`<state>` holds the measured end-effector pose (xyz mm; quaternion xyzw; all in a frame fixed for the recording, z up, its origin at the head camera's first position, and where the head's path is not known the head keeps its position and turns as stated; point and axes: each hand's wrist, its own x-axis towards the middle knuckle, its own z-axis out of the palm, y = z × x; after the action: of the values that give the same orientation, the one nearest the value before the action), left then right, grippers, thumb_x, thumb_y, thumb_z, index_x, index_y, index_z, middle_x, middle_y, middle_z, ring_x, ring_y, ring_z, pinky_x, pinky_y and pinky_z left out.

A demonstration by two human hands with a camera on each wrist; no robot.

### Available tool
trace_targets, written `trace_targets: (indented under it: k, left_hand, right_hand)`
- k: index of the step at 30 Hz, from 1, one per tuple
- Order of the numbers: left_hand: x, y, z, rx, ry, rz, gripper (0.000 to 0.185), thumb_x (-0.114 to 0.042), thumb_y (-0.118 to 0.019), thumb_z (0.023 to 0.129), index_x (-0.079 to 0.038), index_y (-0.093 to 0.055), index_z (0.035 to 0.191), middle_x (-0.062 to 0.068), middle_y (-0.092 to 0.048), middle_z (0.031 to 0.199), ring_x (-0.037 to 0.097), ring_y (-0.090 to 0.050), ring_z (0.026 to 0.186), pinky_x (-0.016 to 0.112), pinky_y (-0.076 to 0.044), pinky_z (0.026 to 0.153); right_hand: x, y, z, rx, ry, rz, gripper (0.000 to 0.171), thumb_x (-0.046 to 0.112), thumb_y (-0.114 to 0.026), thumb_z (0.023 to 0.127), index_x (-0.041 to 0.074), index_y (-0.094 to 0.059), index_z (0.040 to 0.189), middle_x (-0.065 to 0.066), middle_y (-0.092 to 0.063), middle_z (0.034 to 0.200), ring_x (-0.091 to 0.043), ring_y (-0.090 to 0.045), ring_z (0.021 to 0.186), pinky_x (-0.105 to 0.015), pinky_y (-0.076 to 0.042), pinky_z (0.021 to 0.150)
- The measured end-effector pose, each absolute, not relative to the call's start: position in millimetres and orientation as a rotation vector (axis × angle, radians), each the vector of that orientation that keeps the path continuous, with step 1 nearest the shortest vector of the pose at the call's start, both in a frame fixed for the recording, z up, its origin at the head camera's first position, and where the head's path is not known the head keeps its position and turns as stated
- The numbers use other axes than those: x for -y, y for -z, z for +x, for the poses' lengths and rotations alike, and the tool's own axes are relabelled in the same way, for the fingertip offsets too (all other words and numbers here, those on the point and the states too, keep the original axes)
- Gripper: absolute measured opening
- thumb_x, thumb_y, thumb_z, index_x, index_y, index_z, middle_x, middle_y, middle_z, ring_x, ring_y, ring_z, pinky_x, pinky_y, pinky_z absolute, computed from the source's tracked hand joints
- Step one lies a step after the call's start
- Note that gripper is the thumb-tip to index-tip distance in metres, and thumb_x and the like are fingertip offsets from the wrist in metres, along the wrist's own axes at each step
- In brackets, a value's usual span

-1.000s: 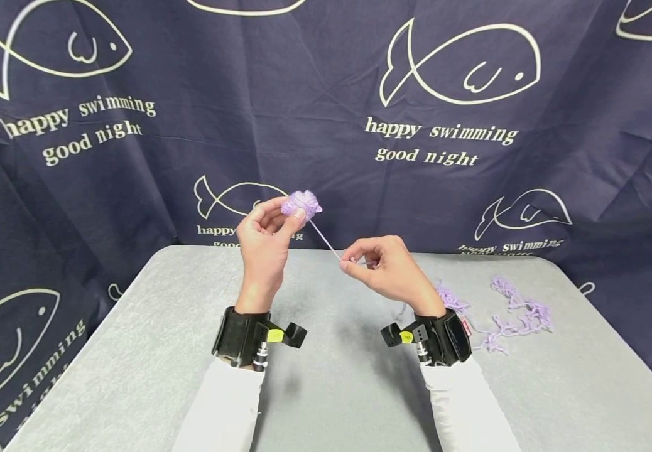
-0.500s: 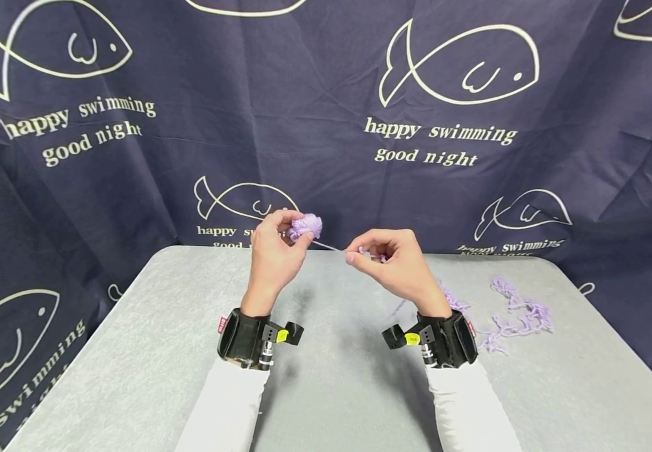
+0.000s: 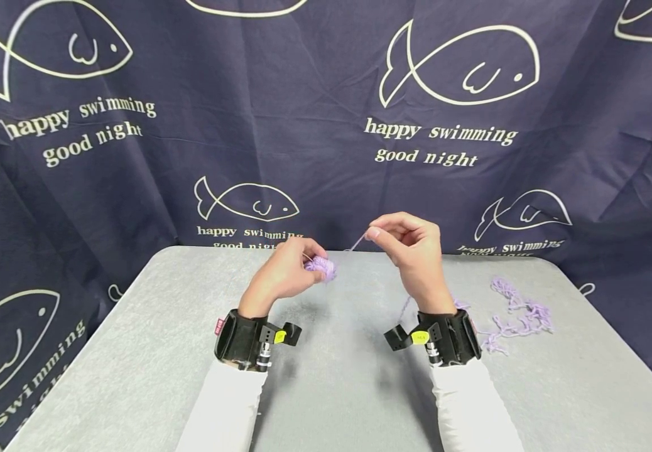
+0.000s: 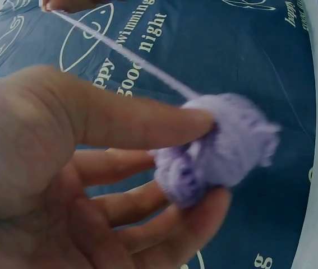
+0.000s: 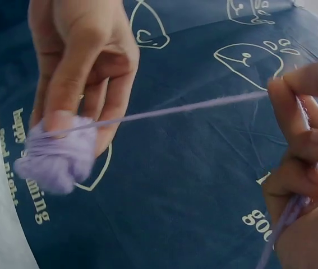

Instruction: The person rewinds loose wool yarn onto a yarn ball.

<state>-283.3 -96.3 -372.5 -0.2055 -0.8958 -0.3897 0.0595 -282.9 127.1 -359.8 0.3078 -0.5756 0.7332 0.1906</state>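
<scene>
Head view: pinched lilac yarn ball (image 3: 322,269) just below frame centre in fingers (image 3: 316,249) of left hand (image 3: 282,274), strand (image 5: 192,106) in right hand's (image 3: 418,258), seemingly mid-winding, and likely called for another taut turn.

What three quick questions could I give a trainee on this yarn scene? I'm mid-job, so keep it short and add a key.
1. Which hand holds the ball of yarn? A) left B) right C) both
2. True or false: the strand running off the ball sags in a loop.
3. Fill in: the loose yarn off to the person's right lies on the ____.

Key:
1. A, the left hand.
2. False; it runs straight to the right hand.
3. table.
</scene>
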Motion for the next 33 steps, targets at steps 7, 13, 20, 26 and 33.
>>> trace_targets:
  k: [7, 13, 20, 26, 33]
  left_hand:
    - [101, 373, -282, 2.781, 1.41, -0.996, 0.025, 0.004, -0.077, 0.078, -0.004, -0.074, 0.101, 0.002, -0.071, 0.093, 0.019, -0.065, 0.088, 0.035, -0.054, 0.084]
    - [106, 372, -283, 2.635, 1.726, -1.328, 0.027, 0.008, -0.075, 0.081, 0.003, -0.072, 0.108, 0.007, -0.072, 0.1, 0.024, -0.067, 0.093, 0.043, -0.059, 0.086]
    - [109, 368, -281, 2.341, 2.077, -1.523, 0.031, 0.008, -0.074, 0.084, 0.009, -0.066, 0.113, 0.012, -0.072, 0.102, 0.026, -0.068, 0.096, 0.038, -0.06, 0.084]
    - [109, 366, -278, 1.993, 2.328, -1.462, 0.032, 0.009, -0.072, 0.084, 0.001, -0.068, 0.114, 0.01, -0.071, 0.104, 0.021, -0.066, 0.097, 0.034, -0.056, 0.089]
    - [106, 363, -277, 1.652, 2.513, -1.292, 0.037, 0.013, -0.06, 0.083, -0.009, -0.07, 0.111, 0.006, -0.069, 0.105, 0.018, -0.066, 0.094, 0.029, -0.056, 0.086]
  right_hand:
    - [-128, 360, -288, 1.422, -2.23, 0.629, 0.018, -0.011, -0.069, 0.087, 0.006, -0.076, 0.086, -0.006, -0.072, 0.074, -0.007, -0.042, 0.048, -0.018, -0.02, 0.042]
    - [-128, 363, -292, 1.436, -2.14, 0.442, 0.009, -0.007, -0.075, 0.086, 0.002, -0.076, 0.088, -0.004, -0.073, 0.074, -0.007, -0.048, 0.051, -0.016, -0.029, 0.044]
    - [-126, 367, -297, 1.581, -1.821, 0.414, 0.015, -0.003, -0.08, 0.083, -0.011, -0.074, 0.095, 0.0, -0.073, 0.078, -0.008, -0.065, 0.066, -0.018, -0.052, 0.064]
    - [-124, 372, -297, 1.738, -1.56, 0.461, 0.009, 0.003, -0.08, 0.085, -0.002, -0.078, 0.092, -0.012, -0.073, 0.08, -0.005, -0.058, 0.061, -0.015, -0.046, 0.057]
    - [-121, 375, -294, 1.937, -1.285, 0.522, 0.005, 0.008, -0.079, 0.087, 0.005, -0.078, 0.091, -0.003, -0.071, 0.076, -0.008, -0.052, 0.057, -0.015, -0.041, 0.053]
